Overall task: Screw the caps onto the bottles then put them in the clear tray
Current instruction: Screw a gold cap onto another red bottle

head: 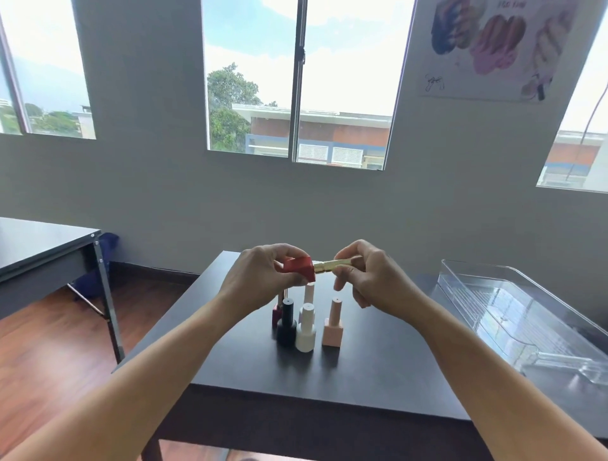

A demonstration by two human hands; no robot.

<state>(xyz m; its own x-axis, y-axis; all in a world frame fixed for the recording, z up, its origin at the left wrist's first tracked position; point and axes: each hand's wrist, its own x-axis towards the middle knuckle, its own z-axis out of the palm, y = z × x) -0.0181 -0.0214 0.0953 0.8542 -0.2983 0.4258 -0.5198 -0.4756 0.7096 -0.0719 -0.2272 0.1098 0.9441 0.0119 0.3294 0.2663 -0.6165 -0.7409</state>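
Left hand grips red bottle | right hand pinches gold cap — poster writing seemingly unreadable

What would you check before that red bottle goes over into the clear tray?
1. Red bottle held by the left hand: ok.
2. Gold cap gripped in the right hand: ok.
3. Cap lined up with the bottle: ok, they meet end to end.
4. Cap screwed fully tight: cannot tell.
5. Clear tray has room: ok, it looks empty.
6. Other bottles capped: black bottle, white bottle and pink bottle ok; those behind, cannot tell.
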